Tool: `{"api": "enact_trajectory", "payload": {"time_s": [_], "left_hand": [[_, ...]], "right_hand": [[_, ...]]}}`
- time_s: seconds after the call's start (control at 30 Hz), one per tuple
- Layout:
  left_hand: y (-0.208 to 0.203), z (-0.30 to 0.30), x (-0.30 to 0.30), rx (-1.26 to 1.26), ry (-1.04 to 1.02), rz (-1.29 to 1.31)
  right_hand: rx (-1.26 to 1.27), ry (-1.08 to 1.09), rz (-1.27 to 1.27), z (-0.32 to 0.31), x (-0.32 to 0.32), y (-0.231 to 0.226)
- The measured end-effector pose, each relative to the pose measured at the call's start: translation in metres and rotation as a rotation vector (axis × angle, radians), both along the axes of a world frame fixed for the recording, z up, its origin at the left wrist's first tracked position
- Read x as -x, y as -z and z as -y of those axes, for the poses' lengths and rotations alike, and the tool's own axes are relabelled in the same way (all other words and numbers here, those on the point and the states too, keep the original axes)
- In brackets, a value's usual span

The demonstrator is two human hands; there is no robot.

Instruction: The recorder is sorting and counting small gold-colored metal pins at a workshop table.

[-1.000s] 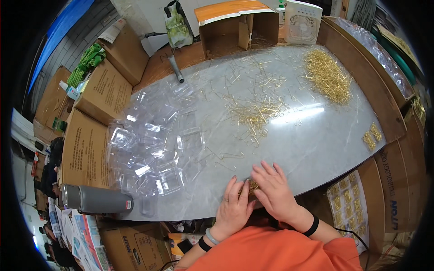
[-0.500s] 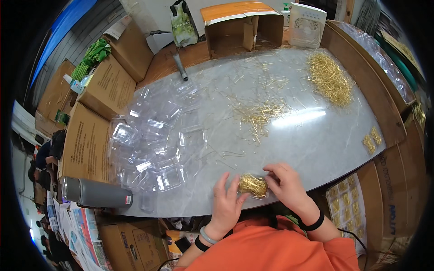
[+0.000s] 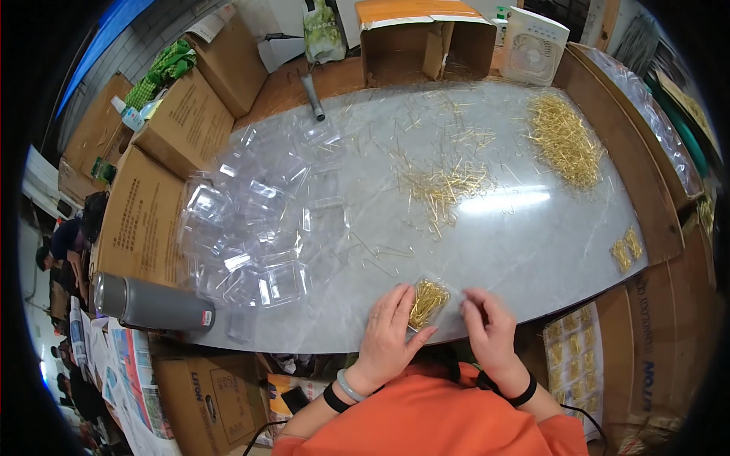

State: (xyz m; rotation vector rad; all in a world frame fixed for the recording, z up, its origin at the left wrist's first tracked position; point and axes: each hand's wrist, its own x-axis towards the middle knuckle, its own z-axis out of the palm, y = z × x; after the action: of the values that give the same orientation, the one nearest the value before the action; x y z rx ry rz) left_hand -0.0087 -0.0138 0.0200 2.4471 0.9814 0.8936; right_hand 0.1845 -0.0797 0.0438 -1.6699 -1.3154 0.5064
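Observation:
A small clear plastic box [image 3: 429,303] packed with thin gold-coloured wire hooks lies at the near edge of the grey table [image 3: 365,304]. Curled round its left side, my left hand [image 3: 384,334] has fingers along the far left edge and the thumb at the near edge. My right hand [image 3: 490,327] hovers just right of the box, its fingers loosely bent and slightly apart. Whether those fingertips touch the clear rim is hard to see. Beyond the box, loose gold hooks [image 3: 449,186] lie scattered, and a larger heap of hooks [image 3: 564,140] sits at the far right.
Many empty clear plastic boxes [image 3: 262,205] cover the table's left side. A grey bottle [image 3: 156,302] lies at the near left, and a dark tube [image 3: 312,97] at the back. Two small bunches of hooks [image 3: 626,249] rest at the right edge. Cardboard strips [image 3: 631,137] border the right side.
The hook-filled box has turned from lying crosswise to a more upright slant, still at my left hand. My right hand has drawn off it to the right. The whole view has shifted slightly.

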Motion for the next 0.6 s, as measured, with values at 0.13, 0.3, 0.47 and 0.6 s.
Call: {"api": "enact_trajectory", "payload": {"time_s": [0.13, 0.3, 0.47, 0.6], "left_hand": [[0.005, 0.001, -0.002, 0.032, -0.002, 0.058], [0.006, 0.0, 0.001, 0.049, 0.012, 0.067], [0.003, -0.003, 0.002, 0.055, 0.047, 0.078], [0.006, -0.003, 0.003, 0.054, 0.06, 0.091]], "right_hand": [[-0.176, -0.113, 0.228, -0.014, 0.004, 0.014], [-0.209, -0.152, 0.234, -0.015, 0.004, 0.014], [-0.163, -0.174, 0.445, -0.023, -0.001, 0.005], [-0.183, -0.263, 0.259, -0.019, 0.003, 0.016]]}}
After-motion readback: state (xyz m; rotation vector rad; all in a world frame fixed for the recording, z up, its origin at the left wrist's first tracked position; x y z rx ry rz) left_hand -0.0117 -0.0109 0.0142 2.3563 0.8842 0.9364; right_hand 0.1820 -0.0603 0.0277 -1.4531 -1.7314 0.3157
